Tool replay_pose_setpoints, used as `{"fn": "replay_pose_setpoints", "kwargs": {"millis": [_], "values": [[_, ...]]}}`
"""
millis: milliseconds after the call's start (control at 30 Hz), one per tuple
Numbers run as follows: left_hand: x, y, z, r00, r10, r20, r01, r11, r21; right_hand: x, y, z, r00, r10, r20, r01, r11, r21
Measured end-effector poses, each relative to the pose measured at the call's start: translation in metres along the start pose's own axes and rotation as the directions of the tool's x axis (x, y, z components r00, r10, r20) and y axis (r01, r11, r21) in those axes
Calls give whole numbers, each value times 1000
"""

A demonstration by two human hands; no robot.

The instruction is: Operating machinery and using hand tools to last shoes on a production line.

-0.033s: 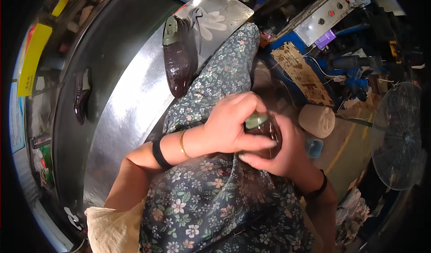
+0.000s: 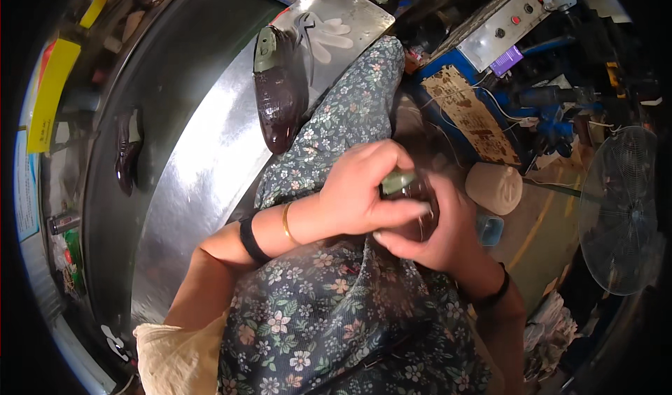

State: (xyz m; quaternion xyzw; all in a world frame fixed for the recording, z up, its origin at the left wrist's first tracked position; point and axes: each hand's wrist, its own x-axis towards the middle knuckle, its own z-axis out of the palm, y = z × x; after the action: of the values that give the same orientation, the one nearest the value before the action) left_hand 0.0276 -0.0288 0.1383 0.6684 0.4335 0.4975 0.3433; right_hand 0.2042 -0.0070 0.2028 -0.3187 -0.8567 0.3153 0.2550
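Above my lap, both hands are closed around a dark brown leather shoe upper (image 2: 413, 216) stretched over a green shoe last (image 2: 397, 182). My left hand (image 2: 367, 192) grips it from the left, with its thumb lying across the leather. From the right, my right hand (image 2: 448, 220) wraps its other side, the thumb bent in underneath. Fingers hide much of this shoe. Another brown shoe upper on a last (image 2: 276, 101) lies on the metal tabletop (image 2: 199, 157), toe toward me. Beside it are pincers (image 2: 306, 38) and a pale glove (image 2: 332, 38).
On the left, a dark conveyor belt (image 2: 168, 66) carries a brown shoe (image 2: 127, 150). To the right stand a machine with a button panel (image 2: 514, 20), a thread cone (image 2: 495, 188), a blue container (image 2: 489, 230) and a fan (image 2: 623, 213). A floral apron (image 2: 301, 318) covers my lap.
My left thumb has shifted slightly upward over the leather. Both hands keep their hold on the shoe, and the things around them stay put.
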Motion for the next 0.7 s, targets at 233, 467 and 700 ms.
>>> {"fn": "replay_pose_setpoints", "kwargs": {"millis": [233,467,700], "values": [[14,-15,-11,927,-297,-231,224,929,-295,38,11,14,981,192,-8,-191,972,-137],[-33,-19,-68,870,-384,-310,115,768,-630,168,103,93,881,409,238,-471,715,517],[-54,-26,-89,762,-458,-458,-15,695,-719,226,166,197,950,109,294,-91,993,-73]]}}
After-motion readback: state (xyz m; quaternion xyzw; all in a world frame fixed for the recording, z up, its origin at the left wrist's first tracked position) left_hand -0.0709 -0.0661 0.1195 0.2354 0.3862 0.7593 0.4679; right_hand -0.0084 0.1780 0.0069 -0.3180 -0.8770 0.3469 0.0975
